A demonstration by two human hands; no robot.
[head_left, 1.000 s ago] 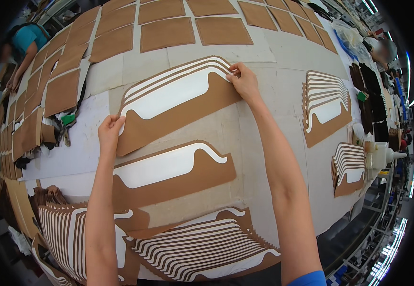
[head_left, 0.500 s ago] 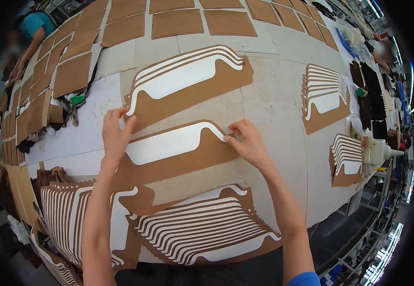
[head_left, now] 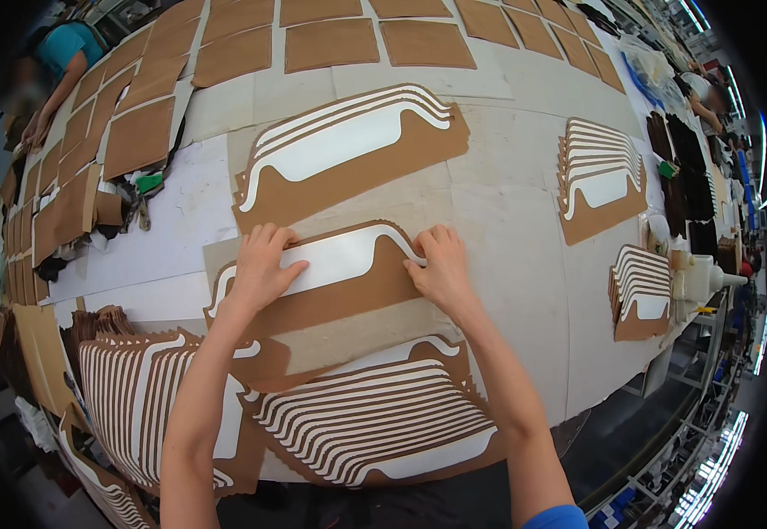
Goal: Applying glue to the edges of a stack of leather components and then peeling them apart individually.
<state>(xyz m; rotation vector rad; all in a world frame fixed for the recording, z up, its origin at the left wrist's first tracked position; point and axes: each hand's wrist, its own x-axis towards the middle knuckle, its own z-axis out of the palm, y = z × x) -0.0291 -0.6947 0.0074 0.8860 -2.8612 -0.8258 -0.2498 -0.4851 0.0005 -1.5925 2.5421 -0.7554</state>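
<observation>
A brown sheet panel (head_left: 339, 300) with a curved white piece (head_left: 339, 263) on it lies in front of me at the middle of the table. Over its upper left part is my left hand (head_left: 264, 266), fingers bent over the far edge and thumb on the white surface. My right hand (head_left: 441, 264) pinches the panel's right end, where the white piece narrows. Just beyond lies a fanned stack of similar brown and white panels (head_left: 335, 150). Nearer me, a larger fanned stack (head_left: 383, 410) spreads below my hands, and another stack (head_left: 119, 397) stands left of my left forearm.
Two smaller fanned stacks (head_left: 604, 185) (head_left: 648, 300) lie at the right, near a white nozzle bottle (head_left: 703, 278). Rows of brown rectangular pieces (head_left: 330, 44) cover the far and left table. People work at the far left (head_left: 66, 62) and far right (head_left: 705, 97).
My left hand has moved right, from the far stack's left end onto the middle panel. My right hand has shifted slightly left and closed in on that panel's right end.
</observation>
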